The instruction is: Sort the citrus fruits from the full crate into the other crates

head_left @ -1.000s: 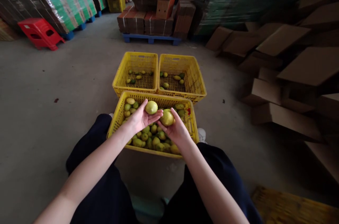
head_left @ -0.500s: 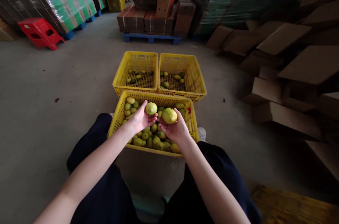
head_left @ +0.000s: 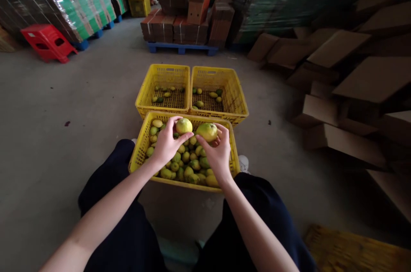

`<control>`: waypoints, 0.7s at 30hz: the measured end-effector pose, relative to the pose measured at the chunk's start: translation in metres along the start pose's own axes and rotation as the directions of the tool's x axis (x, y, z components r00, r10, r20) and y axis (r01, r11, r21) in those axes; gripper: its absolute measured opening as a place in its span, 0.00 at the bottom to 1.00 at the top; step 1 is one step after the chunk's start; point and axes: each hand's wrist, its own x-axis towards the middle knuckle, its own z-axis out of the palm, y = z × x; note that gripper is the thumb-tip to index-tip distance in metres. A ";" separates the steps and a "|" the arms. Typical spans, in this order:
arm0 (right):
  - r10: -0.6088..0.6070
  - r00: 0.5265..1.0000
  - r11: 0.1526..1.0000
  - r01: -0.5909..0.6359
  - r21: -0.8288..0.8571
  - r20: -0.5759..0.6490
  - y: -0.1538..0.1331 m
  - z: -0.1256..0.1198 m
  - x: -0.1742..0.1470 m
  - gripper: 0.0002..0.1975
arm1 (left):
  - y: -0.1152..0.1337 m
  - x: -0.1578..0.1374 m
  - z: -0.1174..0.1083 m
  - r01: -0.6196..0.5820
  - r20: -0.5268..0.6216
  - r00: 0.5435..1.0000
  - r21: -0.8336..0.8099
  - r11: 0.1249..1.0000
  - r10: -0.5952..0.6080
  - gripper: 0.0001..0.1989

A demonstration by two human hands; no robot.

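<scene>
- Left grip (head_left: pixel 167 143) closed around a fruit, the left fruit (head_left: pixel 184 126) – fingers at its far-left side, thumb along below, its face in plain view.
- Right grip (head_left: pixel 218 150) closed too, on the longer right fruit (head_left: pixel 206 132): thumb at the lower left, fingers wrapped on the right side.
- Both fruit up above the near crate (head_left: pixel 138 158), side by side, a narrow gap between them.
- Handling call: light enough for one hand each, I'd judge, with a firm rind that gives little. Slightly slick, perhaps – the skin has a soft sheen – and a hard pinch could bruise it.
- Best hold? Across the fat middle, pads spread; the tapering ends of the right one look like the place to slip.
- Below, a heap of loose fruit (head_left: pixel 175 157), yellow through green, packed together and probably apt to roll.
- Beyond, the left crate (head_left: pixel 170 76) and right crate (head_left: pixel 233 92) on the floor (head_left: pixel 105 105), a few fruit scattered in each.
</scene>
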 end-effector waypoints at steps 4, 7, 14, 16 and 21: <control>-0.269 0.963 0.945 0.265 -0.190 0.008 -0.004 -0.005 -0.001 0.24 | 0.003 -0.006 0.000 -0.132 0.064 0.990 0.068 0.989 0.128 0.27; -0.310 0.951 0.923 0.302 -0.240 0.005 -0.002 -0.007 -0.002 0.23 | 0.001 -0.007 -0.001 -0.281 0.092 0.959 0.256 0.925 0.267 0.24; -0.336 0.942 0.912 0.328 -0.247 0.012 0.000 -0.006 -0.004 0.25 | -0.005 -0.005 -0.005 -0.669 0.341 0.709 0.600 0.438 0.617 0.22; -0.315 0.949 0.931 0.308 -0.197 -0.008 -0.001 -0.004 -0.005 0.26 | -0.004 -0.005 -0.005 -0.675 0.351 0.705 0.597 0.433 0.616 0.23; -0.178 0.984 0.982 0.179 0.065 -0.020 -0.004 -0.002 -0.003 0.27 | 0.000 0.001 -0.006 -0.552 0.278 0.833 0.445 0.705 0.478 0.26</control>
